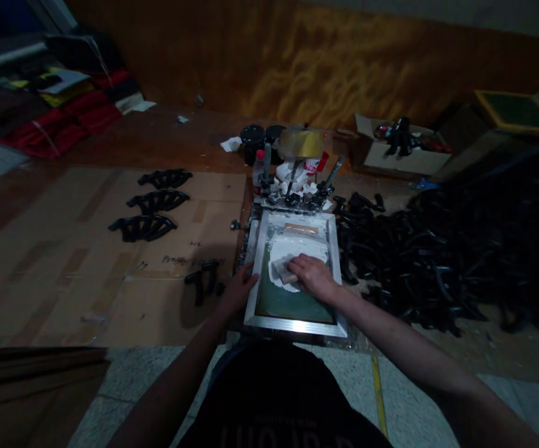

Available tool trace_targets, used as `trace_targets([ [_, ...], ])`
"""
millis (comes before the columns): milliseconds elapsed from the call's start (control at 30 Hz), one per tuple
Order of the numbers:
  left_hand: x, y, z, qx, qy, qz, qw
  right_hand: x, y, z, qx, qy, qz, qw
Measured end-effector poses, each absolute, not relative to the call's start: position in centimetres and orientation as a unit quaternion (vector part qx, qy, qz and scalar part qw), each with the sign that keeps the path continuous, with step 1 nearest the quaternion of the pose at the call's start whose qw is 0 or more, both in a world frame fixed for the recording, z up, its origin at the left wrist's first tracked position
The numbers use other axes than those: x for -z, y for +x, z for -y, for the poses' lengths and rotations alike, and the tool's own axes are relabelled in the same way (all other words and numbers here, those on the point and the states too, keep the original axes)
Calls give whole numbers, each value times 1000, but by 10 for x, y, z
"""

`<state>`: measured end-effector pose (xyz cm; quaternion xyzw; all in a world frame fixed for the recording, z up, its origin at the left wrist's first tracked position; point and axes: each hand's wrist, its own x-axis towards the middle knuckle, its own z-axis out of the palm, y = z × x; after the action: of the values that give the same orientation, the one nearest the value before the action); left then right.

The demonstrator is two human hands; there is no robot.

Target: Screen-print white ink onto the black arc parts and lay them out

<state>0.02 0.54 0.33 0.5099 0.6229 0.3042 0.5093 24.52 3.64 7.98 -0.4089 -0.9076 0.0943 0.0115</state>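
Observation:
A silver-edged screen printing frame (297,326) with green mesh lies in front of me, and white ink (276,246) covers much of its upper part. My right hand (313,277) is closed on a squeegee (284,270), whose blade touches the ink. At the frame's left edge, my left hand (240,289) has its fingers and thumb closed on the rim; shadow hides part of them. Two black curved plastic parts (204,280) lie on the cardboard just left of that hand. A brown strip (301,229) sits at the frame's far end.
Three groups of black parts (157,202) sit on the cardboard (96,249) at left. A large heap of black parts (418,261) fills the right side. Behind the frame stand clamps (292,198), dark tubs (253,143) and a red-capped bottle (258,165). An open box (404,160) stands farther right.

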Motion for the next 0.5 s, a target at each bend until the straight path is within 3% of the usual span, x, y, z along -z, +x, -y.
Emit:
trace_targets([
  [167,-9,1,-5,-312,503,-623,512,-76,243,-33,-144,-406,902,36],
  [300,-36,-1,-5,-323,487,-605,541,-104,243,-84,-129,-514,840,120],
  [500,-111,2,-24,-419,522,-587,456,-121,334,-132,-95,-683,663,293],
])
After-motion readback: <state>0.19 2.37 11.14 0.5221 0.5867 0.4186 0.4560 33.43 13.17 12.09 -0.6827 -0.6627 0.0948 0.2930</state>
